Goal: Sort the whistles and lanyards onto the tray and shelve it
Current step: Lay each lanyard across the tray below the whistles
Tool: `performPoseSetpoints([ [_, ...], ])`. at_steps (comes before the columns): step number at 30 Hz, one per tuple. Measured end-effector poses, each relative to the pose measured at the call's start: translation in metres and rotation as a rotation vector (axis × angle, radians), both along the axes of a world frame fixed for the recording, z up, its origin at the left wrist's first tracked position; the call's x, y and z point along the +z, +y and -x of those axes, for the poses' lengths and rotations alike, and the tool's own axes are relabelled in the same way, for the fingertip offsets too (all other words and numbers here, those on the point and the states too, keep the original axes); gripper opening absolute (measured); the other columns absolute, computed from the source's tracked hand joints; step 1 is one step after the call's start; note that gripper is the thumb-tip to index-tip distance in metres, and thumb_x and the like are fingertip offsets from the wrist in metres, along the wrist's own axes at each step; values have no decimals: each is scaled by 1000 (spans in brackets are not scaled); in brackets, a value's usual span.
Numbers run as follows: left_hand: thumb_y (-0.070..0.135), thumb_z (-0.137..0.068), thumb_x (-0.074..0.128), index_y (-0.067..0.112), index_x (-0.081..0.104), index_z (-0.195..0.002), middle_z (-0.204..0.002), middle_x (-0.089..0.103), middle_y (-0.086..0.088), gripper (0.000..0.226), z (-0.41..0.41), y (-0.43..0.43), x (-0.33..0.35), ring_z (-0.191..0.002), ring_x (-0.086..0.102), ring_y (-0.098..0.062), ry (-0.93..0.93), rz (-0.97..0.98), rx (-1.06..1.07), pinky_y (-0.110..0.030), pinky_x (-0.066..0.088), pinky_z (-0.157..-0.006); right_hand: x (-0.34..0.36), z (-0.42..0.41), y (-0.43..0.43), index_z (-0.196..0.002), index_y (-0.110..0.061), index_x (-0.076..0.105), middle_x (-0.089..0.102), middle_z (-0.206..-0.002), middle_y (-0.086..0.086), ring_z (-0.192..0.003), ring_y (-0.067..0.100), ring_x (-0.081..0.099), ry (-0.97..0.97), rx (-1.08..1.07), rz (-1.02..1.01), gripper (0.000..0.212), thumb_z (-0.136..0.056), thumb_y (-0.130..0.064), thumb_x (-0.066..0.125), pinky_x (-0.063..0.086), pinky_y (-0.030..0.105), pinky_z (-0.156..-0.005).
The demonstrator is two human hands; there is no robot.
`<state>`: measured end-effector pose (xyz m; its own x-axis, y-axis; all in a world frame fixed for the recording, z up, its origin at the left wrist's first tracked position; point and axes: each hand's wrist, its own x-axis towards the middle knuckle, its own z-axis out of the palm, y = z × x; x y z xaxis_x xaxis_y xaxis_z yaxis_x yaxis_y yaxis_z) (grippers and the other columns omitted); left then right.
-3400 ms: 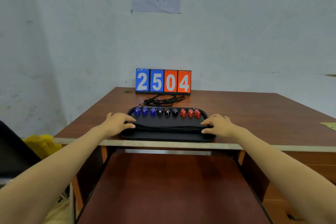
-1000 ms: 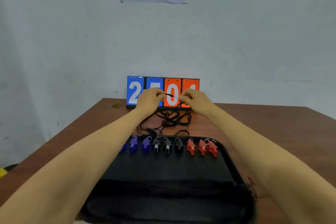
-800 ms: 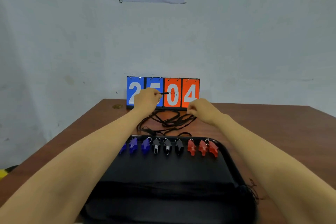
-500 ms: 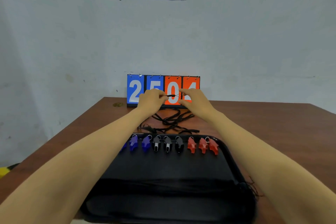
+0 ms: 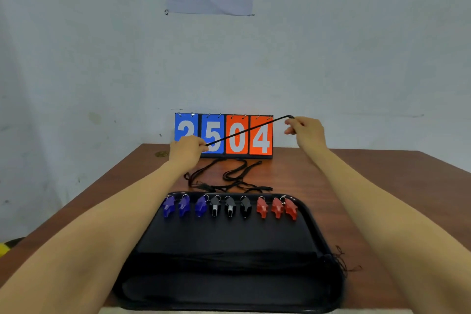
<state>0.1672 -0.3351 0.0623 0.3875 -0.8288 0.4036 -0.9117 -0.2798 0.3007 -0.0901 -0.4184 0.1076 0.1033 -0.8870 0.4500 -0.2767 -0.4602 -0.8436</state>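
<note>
A single black lanyard (image 5: 248, 131) is held taut in the air in front of the flip scoreboard (image 5: 237, 139). It is pinched at its lower end by the left hand (image 5: 187, 150) and at its raised end by the right hand (image 5: 304, 131), the fingers of both curled on the cord. The other loose lanyards (image 5: 229, 178) lie tangled on the wooden table (image 5: 369, 186), between the scoreboard and the far rim of the black tray (image 5: 229, 234). On the tray, three blue whistles (image 5: 183, 205), three black whistles (image 5: 229, 206) and three red whistles (image 5: 276, 208) are ranged in one row along the far side, and a straightened bundle of lanyards (image 5: 229, 259) lies across the near part. The step in hand appears to be the freeing and straightening of one cord; whether any of it is caught in the tangle cannot be told. The cord is best drawn clear slowly, so that no neighbour is dragged along, and carried high enough to pass over the whistles. It should then be laid flat against the bundle and parallel to it, so that the row is left undisturbed.
</note>
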Motion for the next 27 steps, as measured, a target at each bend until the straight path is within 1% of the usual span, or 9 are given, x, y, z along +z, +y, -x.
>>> performPoseSetpoints([
  [6, 28, -99, 42, 17, 67, -109, -106, 70, -3, 29, -5, 17, 14, -100, 61, -26, 28, 209, 52, -41, 34, -100, 0, 14, 8, -114, -4, 64, 68, -98, 10, -94, 16, 56, 102, 4, -50, 33, -98, -14, 37, 39, 25, -83],
  [11, 24, -99, 38, 19, 64, -118, -111, 69, -3, 32, -25, 60, 33, -104, 60, -26, -33, 143, 42, -39, 35, -95, 1, 39, 31, -100, -11, 70, 68, -89, 3, -90, 15, 59, -2, 33, -111, 20, -90, -23, 58, 45, 28, -85],
  [15, 20, -97, 45, 16, 66, -113, -107, 69, -6, 26, -30, 109, 34, -105, 59, -29, 54, 84, 3, -38, 42, -90, -3, 59, 60, -106, -6, 69, 68, -90, 5, -77, 10, 59, -45, 87, -224, 24, -89, -21, 62, 45, 22, -77],
  [18, 21, -92, 55, 17, 64, -101, -89, 69, -2, 14, -30, 143, 24, -99, 61, -27, 175, 44, -58, -41, 45, -93, -10, 69, 86, -109, -7, 67, 66, -82, -2, -84, 14, 59, -10, 152, -347, 24, -92, -21, 56, 40, 36, -96],
  [20, 24, -88, 62, 19, 61, -90, -83, 69, 0, 5, -24, 164, 14, -93, 62, -25, 231, 44, -73, -42, 45, -94, -17, 76, 101, -109, -8, 66, 67, -81, -2, -89, 16, 59, 29, 150, -382, 23, -91, -20, 57, 36, 40, -100],
  [21, 26, -86, 64, 20, 62, -85, -85, 68, 1, 6, -21, 173, 8, -93, 62, -24, 237, 36, -74, -41, 46, -93, -20, 80, 109, -109, -8, 67, 67, -83, -1, -87, 16, 60, 45, 145, -385, 23, -90, -19, 59, 39, 35, -95],
  [24, 27, -86, 64, 24, 66, -84, -90, 67, 3, 4, -13, 199, -6, -97, 61, -20, 259, -25, -64, -38, 46, -93, -30, 94, 131, -103, -6, 70, 68, -92, 5, -83, 14, 61, 134, 92, -359, 22, -83, -15, 68, 39, 18, -64],
  [25, 26, -87, 64, 25, 68, -86, -93, 68, 3, 5, -12, 204, -11, -99, 61, -19, 265, -39, -62, -39, 45, -96, -35, 97, 136, -100, -6, 71, 68, -93, 5, -86, 16, 62, 171, 71, -350, 21, -81, -15, 70, 39, 19, -61],
  [27, 25, -89, 62, 24, 71, -93, -99, 69, 4, 10, -9, 212, -19, -101, 60, -18, 268, -62, -60, -42, 44, -99, -42, 103, 142, -94, -7, 73, 68, -91, 5, -91, 19, 62, 225, 50, -356, 16, -79, -14, 72, 43, 23, -69],
])
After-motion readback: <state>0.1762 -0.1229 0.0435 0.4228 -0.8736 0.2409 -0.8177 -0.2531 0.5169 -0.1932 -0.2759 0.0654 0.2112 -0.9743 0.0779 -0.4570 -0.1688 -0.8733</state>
